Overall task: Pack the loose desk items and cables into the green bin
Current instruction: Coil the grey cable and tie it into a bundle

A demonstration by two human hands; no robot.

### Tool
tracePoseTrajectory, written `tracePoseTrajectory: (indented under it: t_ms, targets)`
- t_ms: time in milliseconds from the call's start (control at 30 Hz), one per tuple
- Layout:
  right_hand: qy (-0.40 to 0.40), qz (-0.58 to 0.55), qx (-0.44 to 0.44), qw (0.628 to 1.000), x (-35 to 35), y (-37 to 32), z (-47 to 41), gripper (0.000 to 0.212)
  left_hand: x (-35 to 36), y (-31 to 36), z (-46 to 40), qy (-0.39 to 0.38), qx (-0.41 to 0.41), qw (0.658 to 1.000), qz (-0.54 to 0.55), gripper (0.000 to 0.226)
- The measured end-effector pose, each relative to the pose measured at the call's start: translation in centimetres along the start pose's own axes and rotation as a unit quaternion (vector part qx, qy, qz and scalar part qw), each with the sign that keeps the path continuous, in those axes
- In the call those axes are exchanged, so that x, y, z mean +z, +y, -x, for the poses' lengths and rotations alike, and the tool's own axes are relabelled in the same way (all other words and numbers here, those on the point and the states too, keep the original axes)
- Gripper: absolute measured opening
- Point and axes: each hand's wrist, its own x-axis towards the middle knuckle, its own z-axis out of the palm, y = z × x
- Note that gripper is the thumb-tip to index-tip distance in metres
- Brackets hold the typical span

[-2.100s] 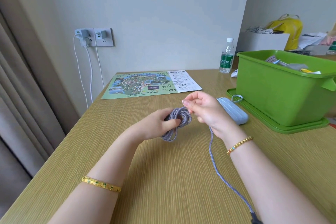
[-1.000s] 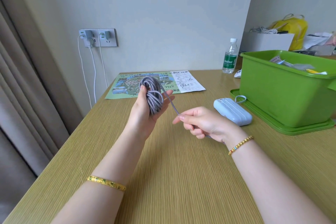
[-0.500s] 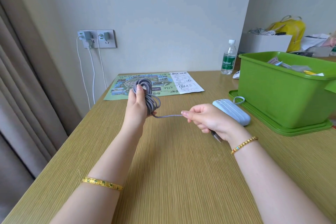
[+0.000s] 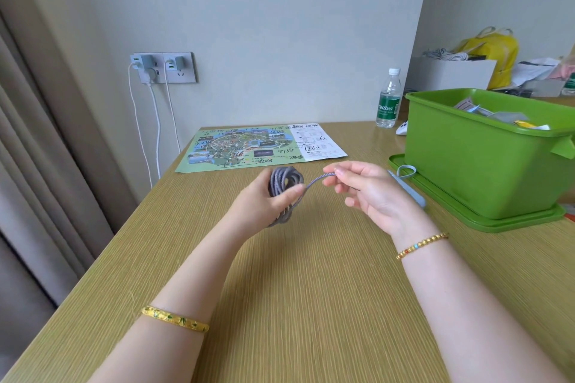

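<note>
My left hand [image 4: 264,202] grips a coiled grey braided cable [image 4: 284,182] above the middle of the wooden desk [image 4: 311,289]. A short free end of the cable arcs to my right hand [image 4: 370,193], which pinches it between thumb and fingertips. The green bin [image 4: 485,162] stands at the right on its green lid [image 4: 479,214], with papers and small items inside. A light blue pouch [image 4: 410,191] lies between my right hand and the bin, mostly hidden by the hand.
A printed map sheet [image 4: 258,146] lies at the desk's back. A water bottle [image 4: 388,99] and a small white object [image 4: 403,129] stand behind the bin. Two chargers with white leads sit in the wall socket [image 4: 163,67]. A curtain hangs at left.
The cable's long trailing end has been wound onto the coil. My hands have come closer together, and only a short free end is left between them.
</note>
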Motion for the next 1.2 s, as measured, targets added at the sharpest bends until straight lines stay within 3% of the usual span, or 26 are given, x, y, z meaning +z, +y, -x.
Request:
tracePoseTrajectory:
  t_ms: [100,233,367,533,633,733,833,1067,1200]
  targets:
    - [-0.001,-0.004,-0.015,1.000,-0.1,0.0,-0.1,0.020,-0.2,0.2,0.2,-0.058,-0.009,0.998,0.038,0.053]
    - [-0.017,-0.006,-0.039,0.999,-0.1,0.2,-0.1,0.020,-0.6,0.2,0.3,-0.125,-0.008,0.991,0.049,0.050]
    - [-0.043,0.023,-0.059,0.997,0.1,0.4,-0.2,0.023,-0.1,0.2,0.6,-0.123,0.033,0.991,-0.031,0.028]
    - [-0.055,0.195,-0.053,0.978,0.4,0.7,-0.4,0.023,-0.3,0.6,0.9,-0.128,0.038,0.991,0.029,0.024]
    - [-0.090,0.177,-0.030,0.980,0.8,0.9,-0.3,0.020,-0.4,1.1,1.1,-0.158,0.045,0.984,0.064,0.022]
    - [-0.095,0.197,-0.013,0.976,0.8,0.9,-0.3,0.034,-0.5,1.4,1.3,-0.191,0.043,0.977,0.081,0.023]
    - [-0.124,0.179,-0.005,0.976,0.7,0.8,-0.1,0.028,-0.5,1.7,1.5,-0.212,0.020,0.973,0.090,0.026]
    - [-0.160,0.111,0.016,0.981,0.6,0.4,0.1,0.010,-0.7,1.8,1.5,-0.200,0.022,0.975,0.099,0.021]
    - [-0.110,0.128,0.000,0.986,0.9,0.8,0.0,0.011,-0.3,1.6,1.1,-0.136,0.045,0.987,0.067,0.018]
